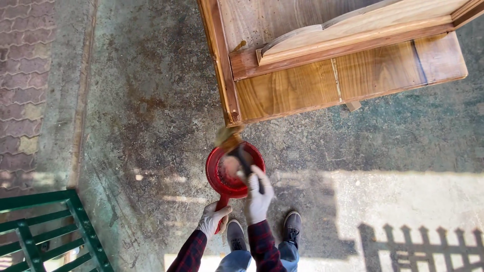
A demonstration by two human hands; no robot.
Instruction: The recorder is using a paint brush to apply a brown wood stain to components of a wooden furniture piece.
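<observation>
My left hand, in a white glove, grips the handle of a red scoop-shaped container held over the concrete floor. Some liquid sits inside the container. My right hand, also gloved, holds a paintbrush by its dark handle. The brush's bristles are blurred and sit just above the container's far rim, close below the corner of a varnished wooden furniture piece.
The wooden furniture piece fills the upper right, its corner post nearest me. A green metal gate stands at the lower left. Brick paving runs along the left edge. My shoes stand on stained concrete.
</observation>
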